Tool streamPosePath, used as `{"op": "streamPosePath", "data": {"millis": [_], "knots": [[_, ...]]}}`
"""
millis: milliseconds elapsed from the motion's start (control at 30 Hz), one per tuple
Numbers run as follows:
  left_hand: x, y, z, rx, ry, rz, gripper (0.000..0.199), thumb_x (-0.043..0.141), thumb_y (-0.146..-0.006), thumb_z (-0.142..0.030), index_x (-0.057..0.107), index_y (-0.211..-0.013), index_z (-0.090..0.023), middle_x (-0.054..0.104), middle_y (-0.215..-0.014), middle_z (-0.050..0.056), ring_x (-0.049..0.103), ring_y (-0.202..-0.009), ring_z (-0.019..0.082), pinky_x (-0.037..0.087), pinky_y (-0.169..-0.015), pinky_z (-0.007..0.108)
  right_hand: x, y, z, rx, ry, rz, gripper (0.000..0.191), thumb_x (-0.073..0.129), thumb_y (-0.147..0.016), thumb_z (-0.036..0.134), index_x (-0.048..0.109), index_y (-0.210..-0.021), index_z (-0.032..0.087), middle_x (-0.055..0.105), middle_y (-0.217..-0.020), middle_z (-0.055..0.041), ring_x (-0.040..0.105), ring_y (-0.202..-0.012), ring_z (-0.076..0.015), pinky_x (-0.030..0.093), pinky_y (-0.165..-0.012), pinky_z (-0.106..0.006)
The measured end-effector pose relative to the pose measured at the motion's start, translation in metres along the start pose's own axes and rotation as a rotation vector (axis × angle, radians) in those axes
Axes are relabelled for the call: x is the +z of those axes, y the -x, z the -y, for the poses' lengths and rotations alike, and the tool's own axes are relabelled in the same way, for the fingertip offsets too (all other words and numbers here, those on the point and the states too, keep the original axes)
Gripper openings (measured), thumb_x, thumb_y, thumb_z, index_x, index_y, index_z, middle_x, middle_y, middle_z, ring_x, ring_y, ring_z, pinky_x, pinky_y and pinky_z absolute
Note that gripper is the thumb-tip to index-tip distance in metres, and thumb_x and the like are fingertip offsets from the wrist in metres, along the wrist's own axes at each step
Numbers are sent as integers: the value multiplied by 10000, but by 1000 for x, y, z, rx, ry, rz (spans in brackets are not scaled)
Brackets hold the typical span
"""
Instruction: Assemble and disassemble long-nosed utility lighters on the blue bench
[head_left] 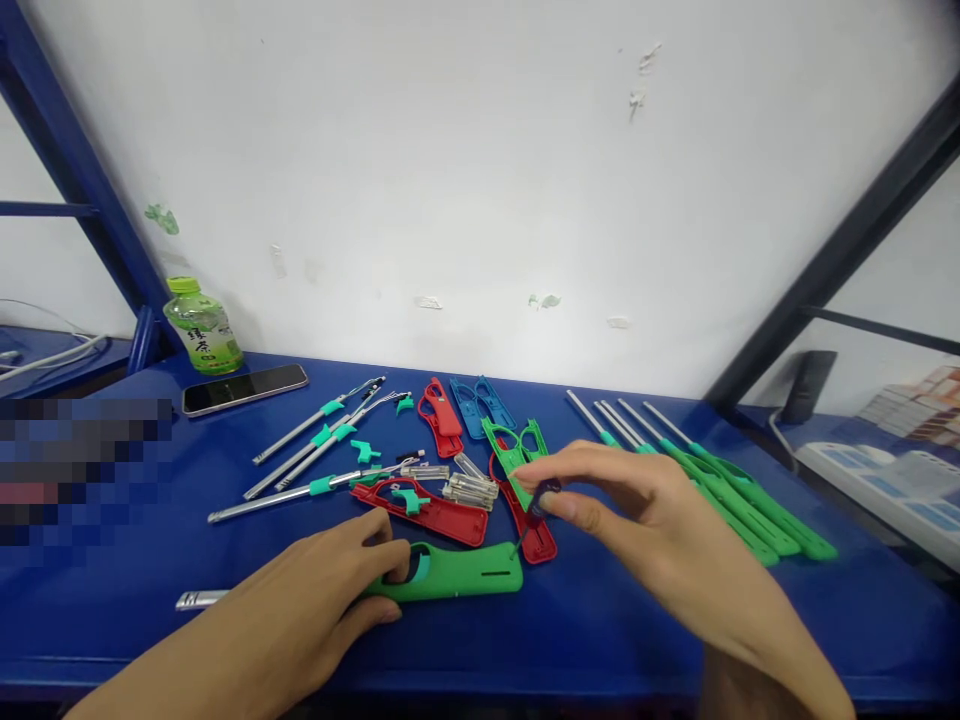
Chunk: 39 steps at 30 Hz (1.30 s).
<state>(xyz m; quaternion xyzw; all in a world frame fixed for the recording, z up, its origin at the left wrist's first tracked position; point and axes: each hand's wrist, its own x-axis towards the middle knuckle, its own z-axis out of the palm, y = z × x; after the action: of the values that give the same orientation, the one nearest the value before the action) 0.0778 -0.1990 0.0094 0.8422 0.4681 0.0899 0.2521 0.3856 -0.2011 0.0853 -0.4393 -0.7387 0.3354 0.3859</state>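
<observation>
My left hand is closed around the middle of a green long-nosed lighter, one finger in its trigger opening. The lighter lies flat near the table's front, its metal tube pointing left past my wrist. Between the thumb and fingers of my right hand is a small screwdriver with a dark handle. Its thin shaft slants down to the right end of the green handle. Just behind lie a red handle half, another red half and a green handle shell.
Metal tubes with teal triggers, clear fuel tanks and blue handle shells lie across the table. Several green lighters lie at right. A phone and a bottle are at back left, before the wall.
</observation>
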Motion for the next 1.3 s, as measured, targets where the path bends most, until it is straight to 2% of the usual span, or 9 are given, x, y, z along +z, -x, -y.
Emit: {"op": "streamPosePath", "data": {"millis": [167, 300, 400, 633, 700, 833, 1100, 1233, 1300], "knots": [[1, 0, 1, -11, 2, 2, 130, 622, -1060, -262, 720, -1068, -347, 669, -1180, -23, 702, -994, 187, 466, -863, 284, 0, 1, 3, -4, 48, 18, 173, 663, -1063, 418, 829, -1091, 374, 771, -1171, 10, 700, -1096, -208, 529, -983, -346], [2, 1, 3, 0, -15, -2, 148, 619, -1062, -260, 720, -1097, -362, 681, -1200, -24, 703, -1060, 199, 463, -901, 289, 5, -4, 3, 23, 73, -87, 134, 828, -933, 443, 835, -875, 322, 747, -979, 0, 683, -931, -199, 539, -863, -323], [1, 2, 2, 7, -22, -1, 158, 623, -1061, -262, 724, -1117, -370, 692, -1206, -26, 707, -1053, 200, 465, -889, 287, 5, -4, 1, 76, 12, -101, 91, 854, -906, 410, 844, -944, 327, 791, -984, 7, 694, -911, -208, 547, -822, -322], [0, 0, 1, 4, -2, -8, 127, 627, -1056, -270, 728, -1070, -345, 679, -1155, -17, 708, -986, 195, 472, -855, 283, -2, 1, 2, 21, 22, 24, 192, 650, -1067, 405, 835, -1116, 391, 803, -1182, 19, 714, -1124, -227, 536, -991, -368], [0, 0, 2, 1, -11, -1, 127, 631, -1055, -273, 728, -1079, -350, 684, -1163, -17, 709, -990, 199, 475, -862, 288, 0, 0, 3, -1, 22, 15, 132, 732, -1021, 442, 850, -1060, 395, 778, -1173, 17, 695, -1131, -217, 515, -1018, -352], [1, -1, 2, 3, -20, -3, 152, 630, -1053, -265, 733, -1114, -360, 701, -1203, -12, 717, -1032, 214, 483, -869, 294, 5, -3, 2, 7, -15, -35, 32, 859, -923, 397, 855, -918, 365, 754, -975, 29, 696, -929, -180, 533, -857, -300], [-1, -1, 1, 5, -26, 4, 158, 611, -1058, -267, 747, -1103, -336, 702, -1185, 11, 718, -1026, 223, 499, -886, 306, 3, -3, 3, 5, 9, -21, 153, 686, -1051, 404, 829, -1064, 354, 796, -1143, 12, 700, -1100, -218, 509, -990, -352], [1, 1, 3, 19, -25, -18, 160, 612, -1071, -292, 745, -1127, -359, 701, -1190, 3, 714, -1026, 218, 494, -882, 303, 4, -4, 3, -13, -17, -79, 116, 835, -934, 412, 826, -856, 327, 751, -955, 18, 677, -915, -189, 521, -855, -310], [1, 2, 3, 14, -19, -11, 159, 619, -1065, -278, 740, -1121, -365, 693, -1191, -6, 714, -1001, 206, 493, -867, 297, 3, -3, 2, 3, -15, -78, 74, 827, -943, 370, 829, -873, 344, 754, -924, 37, 667, -864, -173, 514, -798, -294]]}}
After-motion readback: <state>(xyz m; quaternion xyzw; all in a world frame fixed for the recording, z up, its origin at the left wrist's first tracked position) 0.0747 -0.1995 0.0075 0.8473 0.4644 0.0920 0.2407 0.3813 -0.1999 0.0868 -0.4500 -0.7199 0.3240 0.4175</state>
